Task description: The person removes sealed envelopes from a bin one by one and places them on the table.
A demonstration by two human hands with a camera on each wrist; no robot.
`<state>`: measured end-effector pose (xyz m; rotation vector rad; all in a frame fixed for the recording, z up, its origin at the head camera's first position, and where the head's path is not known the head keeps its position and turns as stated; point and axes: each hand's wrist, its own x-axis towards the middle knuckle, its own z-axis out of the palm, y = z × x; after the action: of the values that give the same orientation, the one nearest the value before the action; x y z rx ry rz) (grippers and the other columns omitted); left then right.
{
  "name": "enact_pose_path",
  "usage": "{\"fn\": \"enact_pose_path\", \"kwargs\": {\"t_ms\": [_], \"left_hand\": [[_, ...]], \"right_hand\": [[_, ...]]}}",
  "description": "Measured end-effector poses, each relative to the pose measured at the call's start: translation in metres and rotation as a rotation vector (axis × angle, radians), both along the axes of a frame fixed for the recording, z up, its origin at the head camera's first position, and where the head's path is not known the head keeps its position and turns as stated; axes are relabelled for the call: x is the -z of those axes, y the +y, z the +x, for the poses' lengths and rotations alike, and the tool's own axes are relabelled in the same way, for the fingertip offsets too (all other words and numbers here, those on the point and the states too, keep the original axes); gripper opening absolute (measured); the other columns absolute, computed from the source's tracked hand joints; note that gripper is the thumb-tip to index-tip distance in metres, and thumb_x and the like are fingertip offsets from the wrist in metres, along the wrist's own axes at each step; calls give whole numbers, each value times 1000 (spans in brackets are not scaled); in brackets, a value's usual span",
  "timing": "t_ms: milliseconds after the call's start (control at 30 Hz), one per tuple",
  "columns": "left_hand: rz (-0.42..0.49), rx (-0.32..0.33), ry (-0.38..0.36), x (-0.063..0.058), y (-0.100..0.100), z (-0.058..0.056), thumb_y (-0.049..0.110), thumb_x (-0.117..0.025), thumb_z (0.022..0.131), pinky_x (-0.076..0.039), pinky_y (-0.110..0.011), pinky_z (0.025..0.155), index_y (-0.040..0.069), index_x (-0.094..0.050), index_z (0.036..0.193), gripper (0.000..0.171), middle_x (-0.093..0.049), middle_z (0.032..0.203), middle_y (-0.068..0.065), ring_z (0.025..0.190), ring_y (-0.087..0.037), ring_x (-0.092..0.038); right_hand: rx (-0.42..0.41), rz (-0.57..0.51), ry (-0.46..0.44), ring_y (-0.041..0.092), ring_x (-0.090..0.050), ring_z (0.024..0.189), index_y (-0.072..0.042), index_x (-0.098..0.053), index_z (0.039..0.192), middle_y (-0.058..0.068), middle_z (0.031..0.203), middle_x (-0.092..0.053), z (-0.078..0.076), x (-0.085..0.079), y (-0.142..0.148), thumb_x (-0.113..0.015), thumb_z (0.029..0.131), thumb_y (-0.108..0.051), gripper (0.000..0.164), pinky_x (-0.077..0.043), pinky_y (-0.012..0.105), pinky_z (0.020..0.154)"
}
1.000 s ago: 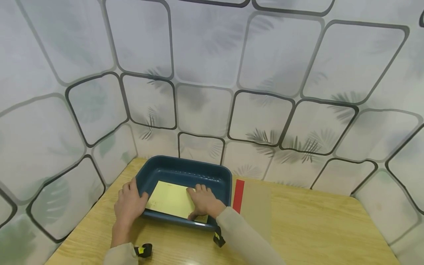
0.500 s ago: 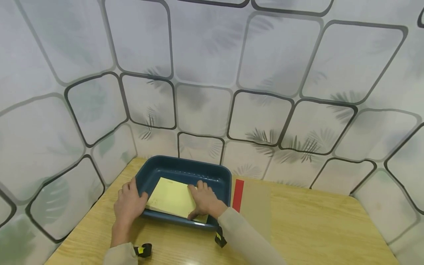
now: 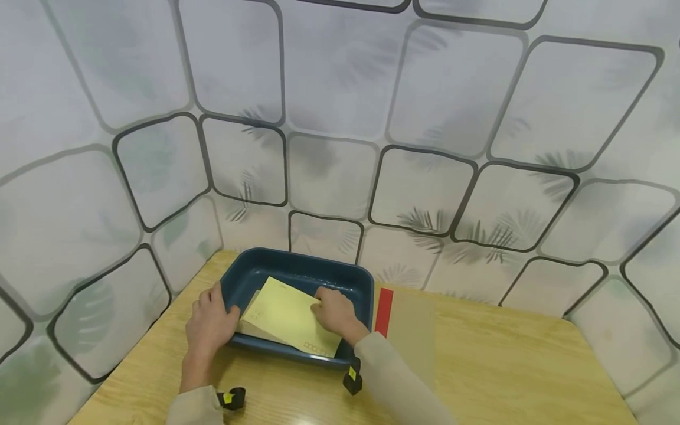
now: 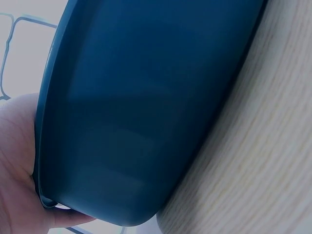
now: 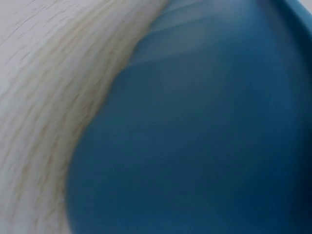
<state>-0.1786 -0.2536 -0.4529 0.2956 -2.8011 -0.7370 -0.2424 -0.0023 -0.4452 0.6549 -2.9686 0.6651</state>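
In the head view a dark blue tray (image 3: 305, 264) sits at the table's back left. Within it lies a pale yellow envelope (image 3: 289, 316) with a row of printed boxes at its near right corner, turned at an angle. A browner envelope (image 3: 260, 332) shows beneath its left and front edges. My right hand (image 3: 336, 313) pinches the upper envelope by its right edge, fingers curled. My left hand (image 3: 209, 321) grips the tray's left rim, thumb on the inner side. The left wrist view has this hand (image 4: 17, 161) at the tray's edge. Only the tray's outer wall (image 5: 185, 126) and table fill the right wrist view.
Right of the tray, a red strip (image 3: 383, 313) borders a flat tan sheet (image 3: 411, 342) on the wooden table (image 3: 504, 366). Black wrist straps (image 3: 232, 398) hang at both cuffs. A patterned wall covering (image 3: 329, 177) rises close behind the tray.
My right hand has gone from lying spread on the envelope to pinching its right edge. The upper envelope has shifted and turned, uncovering the one beneath. My left hand stays on the rim.
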Motion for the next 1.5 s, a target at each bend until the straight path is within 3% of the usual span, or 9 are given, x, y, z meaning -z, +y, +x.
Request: {"fn": "enact_pose_path", "kwargs": {"t_ms": [400, 667, 867, 1033, 1300, 1500], "left_hand": [[0, 15, 12, 2, -1, -1, 23, -45, 87, -37, -70, 77, -9, -17, 140, 68, -30, 131, -37, 113, -53, -31], [1, 11, 7, 1, 1, 0, 24, -45, 87, -38, -70, 77, -9, -17, 140, 68, -31, 130, -37, 112, -53, -32], [-8, 0, 6, 0, 1, 1, 23, -46, 87, -38, -71, 76, -9, -18, 139, 67, -31, 129, -37, 111, -53, -33], [-7, 0, 4, 0, 1, 0, 23, -45, 86, -38, -71, 77, -9, -18, 139, 68, -31, 129, -37, 111, -53, -33], [-6, 4, 2, 1, 1, 0, 24, -46, 87, -37, -71, 78, -8, -17, 140, 69, -30, 130, -37, 113, -53, -31], [-3, 16, -5, -1, 1, 1, 24, -46, 87, -36, -72, 78, -9, -16, 140, 69, -29, 130, -38, 113, -54, -30]], "right_hand": [[19, -119, 3, 10, -48, 50, -13, -62, 73, -4, 63, -57, -1, -10, 0, -60, 87, -24, 17, -39, 26, 43], [103, -288, -11, 11, -50, 51, -10, -66, 80, 1, 66, -60, -4, -17, 3, -55, 90, -16, 16, -42, 29, 45], [165, -329, -64, 12, -52, 52, -3, -62, 89, 6, 69, -59, -6, -18, 7, -51, 92, -12, 15, -47, 30, 48], [192, -350, -79, 12, -52, 52, -3, -60, 86, 6, 69, -58, -8, -16, 13, -53, 90, -12, 12, -47, 28, 47], [196, -409, -14, 12, -53, 54, -4, -58, 79, 7, 70, -60, -6, -17, 24, -60, 87, -13, 11, -48, 28, 48], [178, -494, 24, 10, -56, 57, -3, -64, 93, 10, 78, -66, -5, -19, 30, -58, 87, -10, 11, -52, 31, 52]]}}
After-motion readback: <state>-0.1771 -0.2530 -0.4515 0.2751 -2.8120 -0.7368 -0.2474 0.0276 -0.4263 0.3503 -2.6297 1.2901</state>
